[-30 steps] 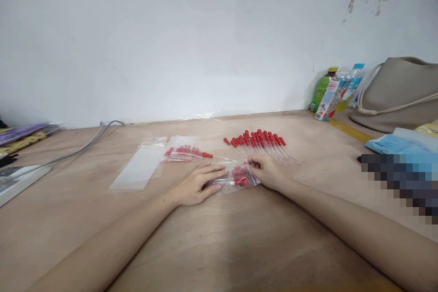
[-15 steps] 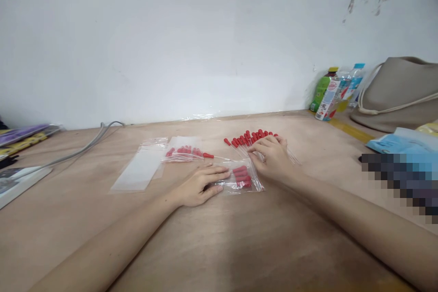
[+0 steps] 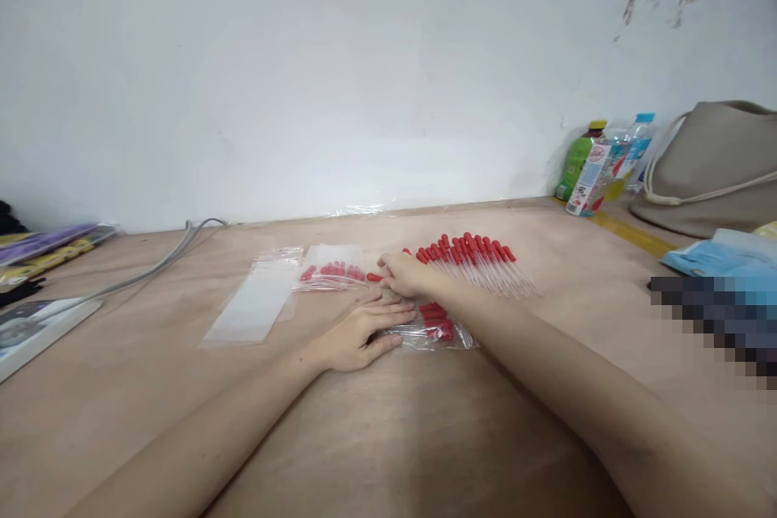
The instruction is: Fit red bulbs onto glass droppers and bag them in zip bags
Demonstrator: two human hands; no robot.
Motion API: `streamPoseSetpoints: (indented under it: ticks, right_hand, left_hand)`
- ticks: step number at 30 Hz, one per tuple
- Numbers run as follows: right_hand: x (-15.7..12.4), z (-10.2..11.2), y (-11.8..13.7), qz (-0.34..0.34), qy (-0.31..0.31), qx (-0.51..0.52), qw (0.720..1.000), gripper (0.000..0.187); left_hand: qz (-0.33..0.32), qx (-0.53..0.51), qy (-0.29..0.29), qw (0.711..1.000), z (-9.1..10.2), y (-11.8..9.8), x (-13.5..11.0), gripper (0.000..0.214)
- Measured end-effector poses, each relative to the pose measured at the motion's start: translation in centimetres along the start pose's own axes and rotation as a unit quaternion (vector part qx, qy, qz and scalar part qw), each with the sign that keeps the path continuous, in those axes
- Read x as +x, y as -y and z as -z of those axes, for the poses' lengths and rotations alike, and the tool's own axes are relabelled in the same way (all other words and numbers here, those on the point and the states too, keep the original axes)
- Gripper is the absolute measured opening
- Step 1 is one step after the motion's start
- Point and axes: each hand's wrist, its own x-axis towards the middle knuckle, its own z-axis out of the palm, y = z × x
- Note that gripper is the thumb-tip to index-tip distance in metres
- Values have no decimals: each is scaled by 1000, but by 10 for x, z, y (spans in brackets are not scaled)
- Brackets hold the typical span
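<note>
My left hand [image 3: 367, 333] lies flat with fingers stretched over a clear plastic bag [image 3: 464, 337]. Inside that bag are several droppers with red bulbs [image 3: 438, 329]; their thin tubes run toward my left fingers. My right hand [image 3: 404, 273] reaches across above the bag, its fingers closed at a single dropper [image 3: 374, 278] whose red bulb sticks out to the left. The fingers and the right hand hide the rest of that dropper. Behind my right forearm, a fanned pile of loose red-bulbed droppers [image 3: 470, 251] rests on the table.
Left of my hands lie a filled bag of droppers [image 3: 331, 271] and flat plastic bags [image 3: 252, 299]. A grey cable [image 3: 158, 267] runs to a white-edged object [image 3: 42, 332]. Bottles [image 3: 583, 166], a grey drawstring bag [image 3: 710, 170] and a blue packet [image 3: 716, 259] stand or lie right.
My right hand has moved left from the loose pile to the single dropper beside the filled bag. My left hand stays on the plastic bag. The view has shifted slightly.
</note>
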Motion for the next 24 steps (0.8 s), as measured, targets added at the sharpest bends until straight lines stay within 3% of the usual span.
streamPoseSetpoints:
  ticks: [2,4,7,9,11,17,24]
  right_hand:
    - [-3,3,0,13,2,-2,1000,34]
    - [-10,12,-5,38,-41,7,998,41]
    - [-28,33,-21,68,-202,69,975,50]
    - [-46,45,-38,50,-315,129,939,48]
    - [-66,50,-56,9,-381,206,901,43]
    - [-119,31,-94,-122,-416,364,825,39]
    - [-127,27,-77,-167,-387,467,777,36]
  left_hand:
    - [3,2,5,1000,0,0,-1,43]
    - [14,6,13,1000,1,0,-1,44]
    - [27,8,22,999,1,1,-2,44]
    - [27,4,20,999,1,1,-2,44]
    - [23,1,16,1000,1,2,-2,43]
    - [20,-10,13,1000,0,4,-2,43]
    - [23,-3,13,1000,1,2,-2,43]
